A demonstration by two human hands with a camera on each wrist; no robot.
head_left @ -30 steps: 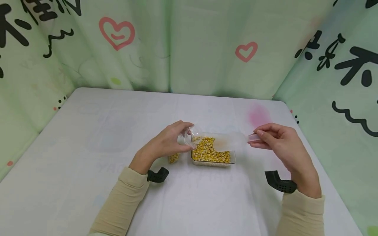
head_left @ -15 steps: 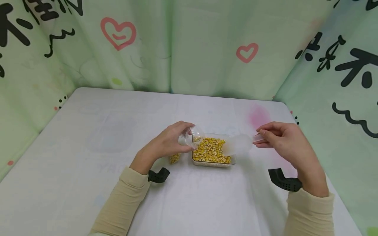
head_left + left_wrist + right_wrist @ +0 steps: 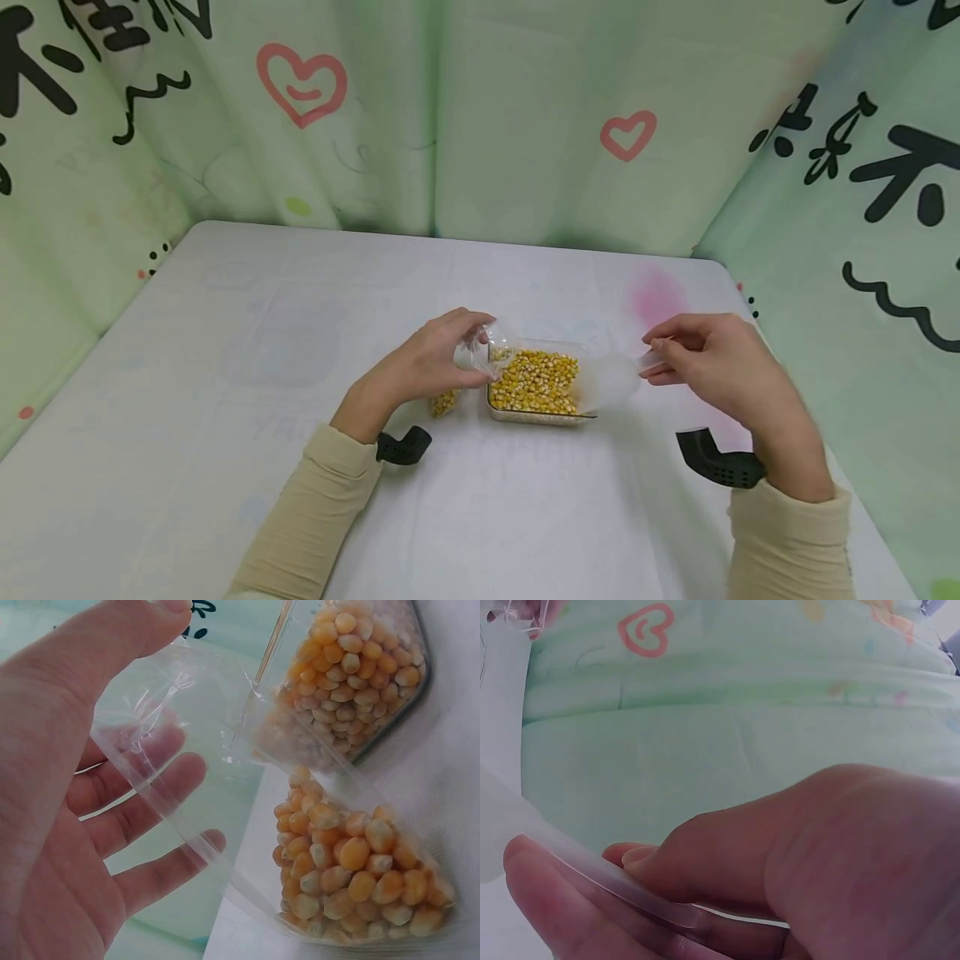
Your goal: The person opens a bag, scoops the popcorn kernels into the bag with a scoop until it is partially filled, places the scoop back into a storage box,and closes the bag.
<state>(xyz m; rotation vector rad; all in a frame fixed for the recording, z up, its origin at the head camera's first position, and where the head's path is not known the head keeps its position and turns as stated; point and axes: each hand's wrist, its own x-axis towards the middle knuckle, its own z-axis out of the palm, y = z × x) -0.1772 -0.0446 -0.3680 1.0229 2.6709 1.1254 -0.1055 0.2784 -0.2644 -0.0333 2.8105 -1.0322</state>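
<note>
My left hand (image 3: 442,354) holds the mouth of a clear plastic bag (image 3: 480,350), thumb and fingers spread wide around it. Corn kernels (image 3: 352,862) fill the bag's lower corner in the left wrist view. Just right of the bag, a clear rectangular container (image 3: 543,419) of yellow corn kernels (image 3: 536,379) sits on the table. Between thumb and fingers, my right hand (image 3: 701,354) pinches the handle of a translucent white scoop (image 3: 611,379). The scoop's blade reaches over the container's right end and hides part of it; whether it touches the kernels I cannot tell.
A white-covered table (image 3: 262,467) carries everything, with a pink patch (image 3: 660,296) behind my right hand. Green curtains (image 3: 517,125) with hearts and black markings stand along the back and both sides.
The scoop has drawn back to the right with my right hand, uncovering more kernels, then dipped slightly at the container's right end. The left hand and bag have stayed nearly still.
</note>
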